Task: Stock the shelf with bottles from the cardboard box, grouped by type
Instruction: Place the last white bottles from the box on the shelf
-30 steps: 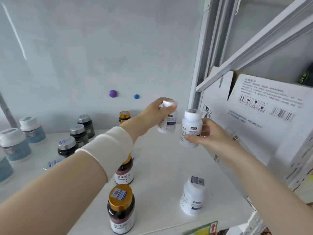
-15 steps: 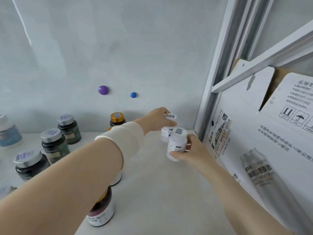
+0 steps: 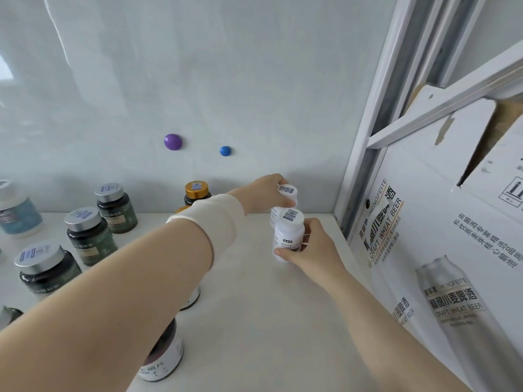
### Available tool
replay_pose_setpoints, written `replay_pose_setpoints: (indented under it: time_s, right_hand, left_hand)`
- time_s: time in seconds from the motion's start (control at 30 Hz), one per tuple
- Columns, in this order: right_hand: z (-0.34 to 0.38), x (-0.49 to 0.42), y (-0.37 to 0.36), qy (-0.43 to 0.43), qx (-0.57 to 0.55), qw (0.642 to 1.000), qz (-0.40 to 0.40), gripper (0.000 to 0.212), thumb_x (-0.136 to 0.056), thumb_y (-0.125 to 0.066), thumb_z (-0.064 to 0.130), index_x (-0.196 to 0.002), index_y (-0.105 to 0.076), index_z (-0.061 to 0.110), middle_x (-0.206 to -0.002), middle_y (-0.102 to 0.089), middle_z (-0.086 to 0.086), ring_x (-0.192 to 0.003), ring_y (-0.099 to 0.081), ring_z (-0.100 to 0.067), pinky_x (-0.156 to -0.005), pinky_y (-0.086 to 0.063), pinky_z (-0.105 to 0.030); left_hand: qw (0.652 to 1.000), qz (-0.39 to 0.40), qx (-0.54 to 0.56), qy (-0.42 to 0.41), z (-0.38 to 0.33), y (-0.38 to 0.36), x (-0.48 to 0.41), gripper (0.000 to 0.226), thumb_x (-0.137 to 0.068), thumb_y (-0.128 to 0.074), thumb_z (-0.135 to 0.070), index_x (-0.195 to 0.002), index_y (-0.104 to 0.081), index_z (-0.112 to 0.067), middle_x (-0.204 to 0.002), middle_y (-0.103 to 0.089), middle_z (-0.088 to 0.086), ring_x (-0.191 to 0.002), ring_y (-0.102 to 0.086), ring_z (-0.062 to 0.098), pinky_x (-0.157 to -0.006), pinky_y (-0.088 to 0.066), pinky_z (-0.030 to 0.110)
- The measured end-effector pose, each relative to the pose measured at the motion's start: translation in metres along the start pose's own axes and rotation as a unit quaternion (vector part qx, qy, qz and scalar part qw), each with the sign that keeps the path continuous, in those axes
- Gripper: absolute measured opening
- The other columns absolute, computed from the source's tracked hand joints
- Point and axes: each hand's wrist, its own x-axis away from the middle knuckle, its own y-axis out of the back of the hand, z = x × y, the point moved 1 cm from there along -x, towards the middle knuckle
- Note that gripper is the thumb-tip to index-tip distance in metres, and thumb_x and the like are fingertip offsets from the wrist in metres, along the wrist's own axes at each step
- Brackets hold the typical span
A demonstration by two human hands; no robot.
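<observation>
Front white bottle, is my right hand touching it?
Touching. Head view: the right hand curls thumb and fingers round the front white bottle; the left hand grips the rear white bottle.

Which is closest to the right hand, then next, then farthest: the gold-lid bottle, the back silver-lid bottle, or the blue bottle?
Measured from the right hand, which holds a white bottle:
1. Gold-lid bottle, at the back, a little to the left.
2. Back silver-lid bottle, farther left.
3. Blue bottle, at the far left edge.
</observation>
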Motion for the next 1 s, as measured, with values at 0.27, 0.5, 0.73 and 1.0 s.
replay_pose_setpoints:
  time_s: [0.27,0.5,0.73,1.0]
  right_hand:
    - [0.014,0.001,0.015,-0.008,0.044,0.999,0.021,0.07,-0.068,-0.081,0.031,-0.127,-0.047,0.019,-0.123,-0.052,0.007,-0.114,-0.05,-0.01,-0.084,-0.036,-0.022]
    - [0.066,0.038,0.035,0.074,0.246,0.966,0.009,0.06,-0.08,-0.069,0.026,-0.131,-0.042,0.01,-0.13,-0.047,-0.008,-0.123,-0.045,-0.023,-0.091,-0.037,-0.029]
    - [0.1,0.094,0.024,0.157,0.457,0.875,-0.02,0.055,-0.088,-0.055,0.032,-0.137,-0.037,0.015,-0.135,-0.038,-0.01,-0.125,-0.038,-0.03,-0.098,-0.039,-0.039]
    - [0.176,0.176,-0.079,0.277,0.453,0.847,0.029,0.047,-0.092,-0.047,0.031,-0.133,-0.038,0.008,-0.135,-0.039,-0.014,-0.122,-0.041,-0.031,-0.094,-0.039,-0.039]
  left_hand:
    - [0.998,0.024,-0.059,0.012,-0.013,0.014,0.014,0.063,-0.087,-0.063,-0.034,-0.14,-0.032,-0.019,-0.136,-0.045,0.002,-0.125,-0.045,0.022,-0.106,-0.034,0.035]
    - [0.924,-0.021,-0.382,-0.014,-0.027,0.046,0.089,0.052,-0.092,-0.054,-0.032,-0.138,-0.036,-0.016,-0.132,-0.049,0.007,-0.119,-0.049,0.03,-0.098,-0.042,0.04]
    - [0.784,-0.157,-0.599,-0.039,-0.03,0.068,0.21,0.034,-0.096,-0.038,-0.021,-0.129,-0.042,-0.011,-0.12,-0.054,0.008,-0.11,-0.051,0.026,-0.076,-0.031,0.029]
    - [0.765,-0.167,-0.618,0.068,0.021,0.105,0.351,0.039,-0.095,-0.045,-0.025,-0.131,-0.041,-0.012,-0.124,-0.053,0.009,-0.114,-0.049,0.026,-0.082,-0.034,0.03]
